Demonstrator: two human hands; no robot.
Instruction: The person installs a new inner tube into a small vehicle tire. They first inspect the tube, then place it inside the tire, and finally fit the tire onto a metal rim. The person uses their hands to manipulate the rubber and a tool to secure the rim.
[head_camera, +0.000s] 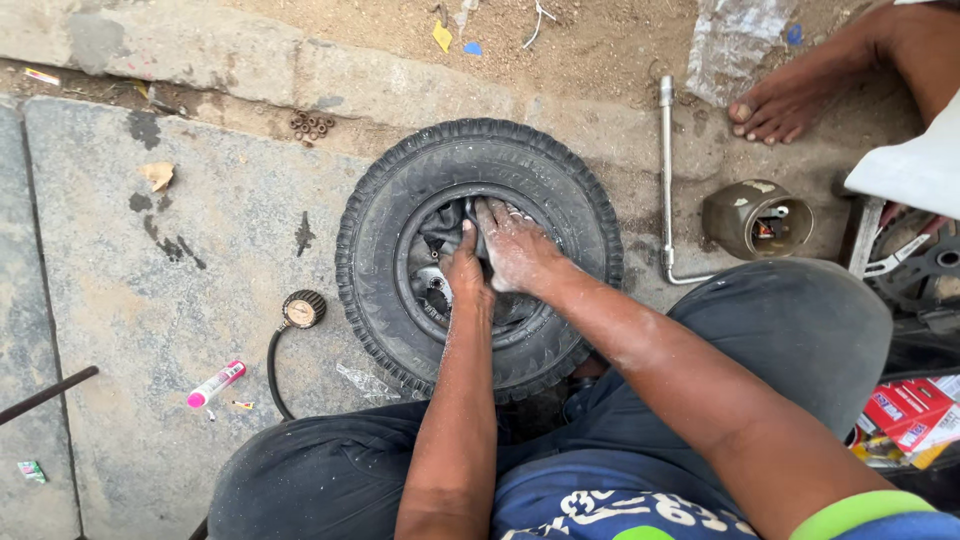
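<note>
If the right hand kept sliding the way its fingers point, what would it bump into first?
Likely the tyre's inner edge: the right hand points up-left inside the wheel opening, fingertips already on the dark inner tube there. Depth is unclear.

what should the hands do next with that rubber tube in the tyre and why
Probably keep pushing the black tube down under the tyre edge. The left hand and right hand both press at the top of the centre opening, where a fold of tube bunches above the rim.
</note>
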